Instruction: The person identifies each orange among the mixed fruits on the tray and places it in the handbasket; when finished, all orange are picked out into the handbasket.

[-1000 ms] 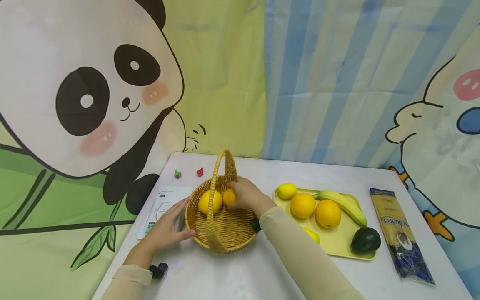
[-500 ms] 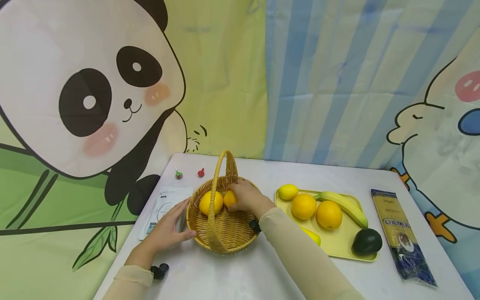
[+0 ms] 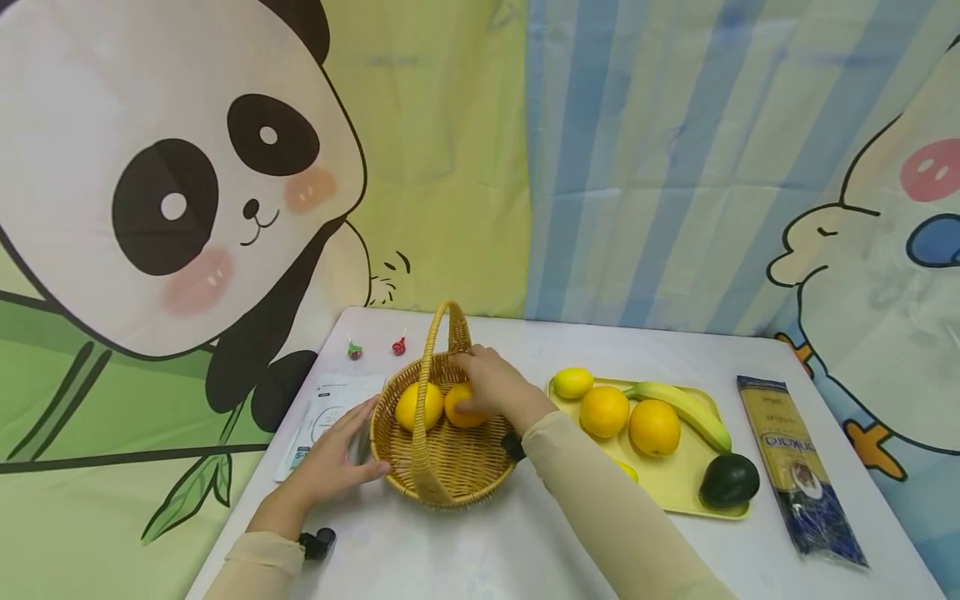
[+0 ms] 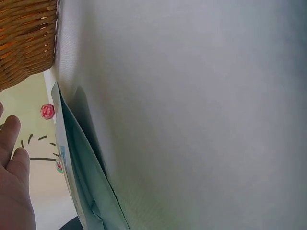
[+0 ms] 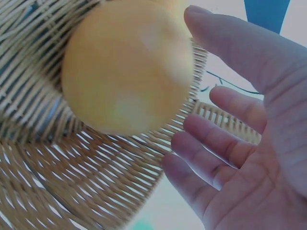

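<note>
A wicker basket [image 3: 467, 477] with a tall handle stands mid-table in the head view. Inside it, one orange [image 3: 408, 408] lies on the left and another orange [image 3: 459, 410] beside it. My right hand [image 3: 498, 385] reaches over the basket's right side next to the second orange. In the right wrist view its fingers [image 5: 201, 158] are spread and loosely bent, with a gap from that orange [image 5: 127, 67]. My left hand [image 3: 336, 460] rests against the basket's left rim, thumb at the front. The left wrist view catches only part of that hand [image 4: 12, 177] beside the basket [image 4: 26, 38].
To the right, a yellow tray [image 3: 686, 493] bears a lemon [image 3: 573, 383], two oranges [image 3: 603, 412], a banana [image 3: 686, 410] and an avocado [image 3: 729, 481]. Beyond lies a pasta packet [image 3: 802, 475]. A white pouch [image 3: 322, 417] and two lollipops [image 3: 399, 345] are at left.
My right hand has let go of the orange and lifted slightly, its fingers opening. The orange now shows more fully beside the other one. My left hand stays at the rim.
</note>
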Demonstrator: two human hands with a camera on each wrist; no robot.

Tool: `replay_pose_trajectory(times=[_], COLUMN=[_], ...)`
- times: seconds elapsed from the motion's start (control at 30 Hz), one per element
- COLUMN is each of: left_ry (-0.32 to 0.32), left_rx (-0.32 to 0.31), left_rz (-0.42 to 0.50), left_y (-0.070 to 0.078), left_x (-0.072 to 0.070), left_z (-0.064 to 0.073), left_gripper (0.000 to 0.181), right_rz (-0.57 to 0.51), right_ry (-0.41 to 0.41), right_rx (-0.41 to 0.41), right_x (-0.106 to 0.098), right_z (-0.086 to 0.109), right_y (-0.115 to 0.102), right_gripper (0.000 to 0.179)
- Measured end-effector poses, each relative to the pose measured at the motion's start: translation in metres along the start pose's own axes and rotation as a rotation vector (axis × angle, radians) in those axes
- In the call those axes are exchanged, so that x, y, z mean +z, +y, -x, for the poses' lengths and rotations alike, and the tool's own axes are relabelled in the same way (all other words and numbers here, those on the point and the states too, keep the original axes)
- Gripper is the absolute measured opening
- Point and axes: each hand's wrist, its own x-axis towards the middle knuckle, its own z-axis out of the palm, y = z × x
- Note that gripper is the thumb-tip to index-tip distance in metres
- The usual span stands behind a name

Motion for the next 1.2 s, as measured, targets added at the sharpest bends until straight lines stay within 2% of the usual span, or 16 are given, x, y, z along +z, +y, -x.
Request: replay_pose_trajectory(times=[0.2, 0.6, 0.87, 1.2], left_ry=[-0.006, -0.008, -0.005, -0.018], left_rx=[-0.014, -0.026, -0.018, -0.009], left_rz=[0.003, -0.002, -0.008, 0.002], left_y=[0.0, 0.003, 0.0, 0.002], left_x=[0.0, -0.004, -0.004, -0.001], left_z=[0.002, 0.003, 0.002, -0.001], left_gripper=[0.113, 0.112, 0.113, 0.113], right_rz=[-0.037, -0.059, -0.097, -0.092], right_ry=[0.043, 0.212, 0.306, 0.393], right_rx=[-0.001, -0.008, -0.002, 0.014], right_x=[-0.014, -0.05, -0.071, -0.089], right_z=[0.008, 0.032, 0.054, 0.089], right_y=[-0.001, 0.014, 0.031, 0.059], right_gripper=[0.078, 0.076, 0.077, 0.077])
